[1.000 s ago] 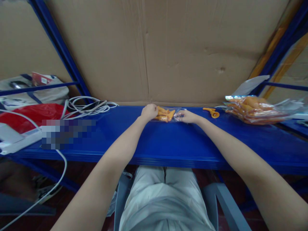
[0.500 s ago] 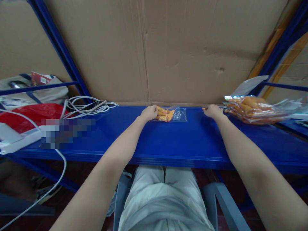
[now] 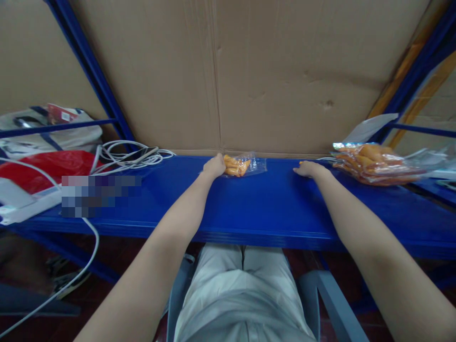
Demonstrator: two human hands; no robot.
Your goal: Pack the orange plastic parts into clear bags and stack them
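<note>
On the blue table (image 3: 256, 209), my left hand (image 3: 214, 166) is closed on the left end of a small clear bag of orange food (image 3: 236, 166). The bag's clear right end lies flat toward the table's middle. My right hand (image 3: 309, 169) rests at the back of the table, right of the bag and apart from it. A tiny orange bit shows at its fingertips, too small to make out. To its right sits a larger clear bag of orange pieces (image 3: 377, 164).
Coiled white cables (image 3: 135, 156), a red bag (image 3: 53, 166) and a white power strip (image 3: 32, 207) lie at the left. Blue frame posts stand at both sides, and a cardboard wall (image 3: 267, 80) rises behind the table.
My left hand and the small bag have shifted slightly left. My right hand's fingers have moved a little left and spread somewhat.
</note>
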